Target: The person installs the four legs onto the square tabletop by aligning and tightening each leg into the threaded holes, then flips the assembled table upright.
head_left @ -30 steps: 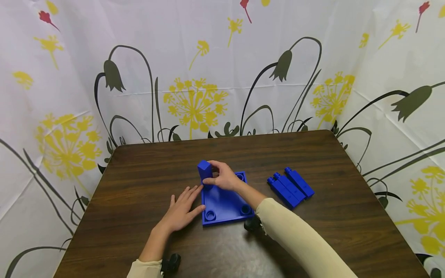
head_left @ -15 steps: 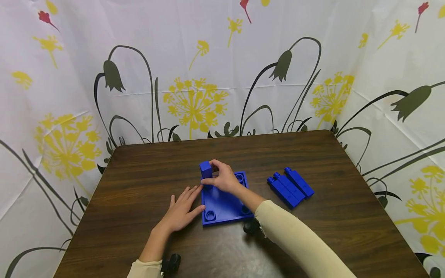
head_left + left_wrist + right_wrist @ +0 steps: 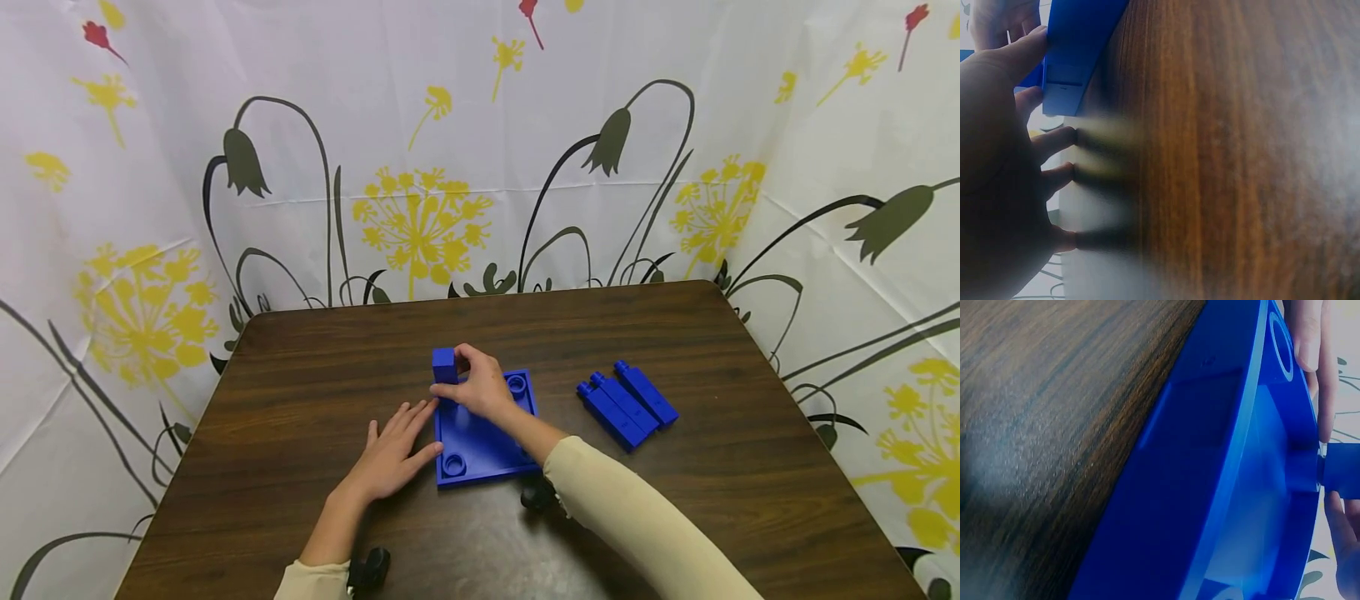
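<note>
A square blue panel (image 3: 478, 440) with a raised rim and round corner sockets lies on the table. At its far left corner a square blue leg (image 3: 444, 365) stands upright. My right hand (image 3: 482, 388) pinches this leg between thumb and fingers. In the right wrist view, the leg (image 3: 1344, 470) meets the corner; how deep its end sits I cannot tell. My left hand (image 3: 392, 461) spreads along the panel's left side, thumb and a fingertip against the rim. From the left wrist, its thumb and finger touch the panel's outer wall (image 3: 1079, 50).
Several more blue legs (image 3: 622, 408) with round pegs lie side by side on the brown wooden table (image 3: 315, 367), right of the panel. A white flowered curtain (image 3: 450, 125) hangs behind the table and along its sides.
The leg has turned about its upright axis, so one flat side now faces me, and its top has shifted slightly right. My right hand turned with it. The left hand stays put.
</note>
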`<state>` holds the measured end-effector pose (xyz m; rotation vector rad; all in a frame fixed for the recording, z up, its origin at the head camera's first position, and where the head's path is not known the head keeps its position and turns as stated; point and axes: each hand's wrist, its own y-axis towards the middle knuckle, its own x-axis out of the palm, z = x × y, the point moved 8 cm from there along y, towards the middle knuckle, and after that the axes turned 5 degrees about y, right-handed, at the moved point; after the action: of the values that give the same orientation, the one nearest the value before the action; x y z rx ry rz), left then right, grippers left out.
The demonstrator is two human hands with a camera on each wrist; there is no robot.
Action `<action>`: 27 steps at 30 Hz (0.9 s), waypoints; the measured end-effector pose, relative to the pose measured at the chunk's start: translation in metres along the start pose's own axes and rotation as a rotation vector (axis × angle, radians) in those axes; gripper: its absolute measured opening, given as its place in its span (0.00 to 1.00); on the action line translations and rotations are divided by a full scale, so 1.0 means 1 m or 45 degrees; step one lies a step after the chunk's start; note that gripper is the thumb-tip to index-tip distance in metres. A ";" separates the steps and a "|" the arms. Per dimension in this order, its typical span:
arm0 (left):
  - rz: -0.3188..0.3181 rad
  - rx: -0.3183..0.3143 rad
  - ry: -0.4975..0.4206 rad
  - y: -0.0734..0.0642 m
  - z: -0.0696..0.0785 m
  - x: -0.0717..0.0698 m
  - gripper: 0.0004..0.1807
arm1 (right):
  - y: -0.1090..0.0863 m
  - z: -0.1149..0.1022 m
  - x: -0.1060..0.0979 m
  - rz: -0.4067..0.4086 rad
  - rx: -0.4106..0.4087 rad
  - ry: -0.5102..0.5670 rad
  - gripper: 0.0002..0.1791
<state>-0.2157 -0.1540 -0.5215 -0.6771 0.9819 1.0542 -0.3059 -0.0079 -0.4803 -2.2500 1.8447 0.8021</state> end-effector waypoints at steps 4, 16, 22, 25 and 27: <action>0.002 0.000 0.000 0.000 0.000 0.000 0.38 | -0.002 0.000 0.000 0.013 0.032 -0.032 0.25; 0.009 0.007 0.004 -0.001 0.001 -0.001 0.38 | -0.002 -0.001 0.000 0.025 0.045 -0.053 0.25; 0.005 0.011 -0.001 -0.001 0.001 0.000 0.38 | -0.003 -0.001 0.000 0.042 0.065 -0.053 0.25; 0.009 0.010 -0.007 -0.001 0.001 0.000 0.37 | -0.003 -0.001 0.000 0.048 0.082 -0.056 0.25; 0.011 0.009 -0.011 -0.001 0.000 0.000 0.37 | -0.004 -0.001 0.000 0.052 0.090 -0.062 0.25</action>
<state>-0.2150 -0.1540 -0.5213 -0.6626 0.9815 1.0604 -0.3022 -0.0073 -0.4800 -2.1382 1.8721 0.7777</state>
